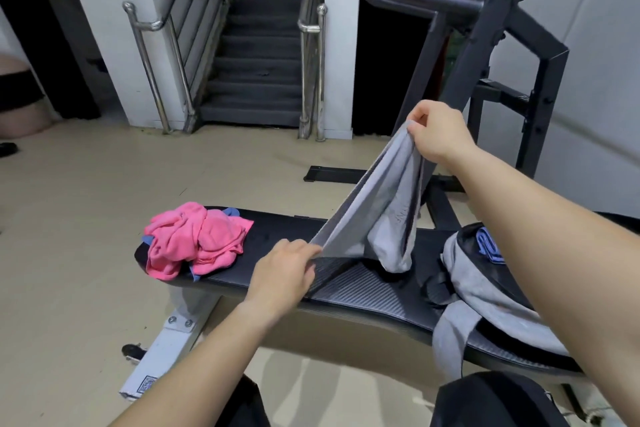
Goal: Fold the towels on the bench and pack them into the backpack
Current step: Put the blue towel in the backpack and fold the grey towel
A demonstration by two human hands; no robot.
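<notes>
Pinching soft grey towel (381,198) taut.

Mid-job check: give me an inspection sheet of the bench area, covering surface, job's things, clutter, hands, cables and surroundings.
Surface: black padded bench on a white frame.
Job's things: grey towel held up unfolded; pink towel crumpled at the bench's left end over a blue towel; grey backpack lying at the right end, a blue item showing at its top.
Clutter: nothing seen.
Hands: left hand pinches the grey towel's lower corner; right hand pinches its raised corner.
Cables: nothing seen.
Surroundings: staircase with steel railings, dark gym rack, beige floor.
</notes>
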